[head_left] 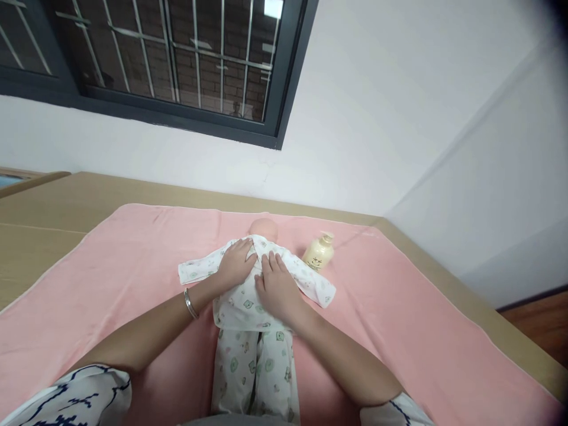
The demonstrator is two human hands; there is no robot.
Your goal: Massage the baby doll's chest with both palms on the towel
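Observation:
A baby doll (263,227) lies on a pink blanket (151,248), its head pointing toward the wall. It wears a white patterned long-sleeved top (242,310) with both sleeves stretched out sideways, and matching trousers (275,370). My left hand (236,263) rests flat on the upper left of the top, near the collar, fingers extended. On the right side of the chest lies my right hand (278,285), also flat with its fingers stretched out. Neither hand grips anything. The doll's face and hands cannot be made out.
A pale yellow pump bottle (318,252) is on the blanket just beyond the right sleeve. The blanket covers a wooden table (57,201) that stands against a white wall (355,118). Above it is a barred window (177,59) with a dark frame.

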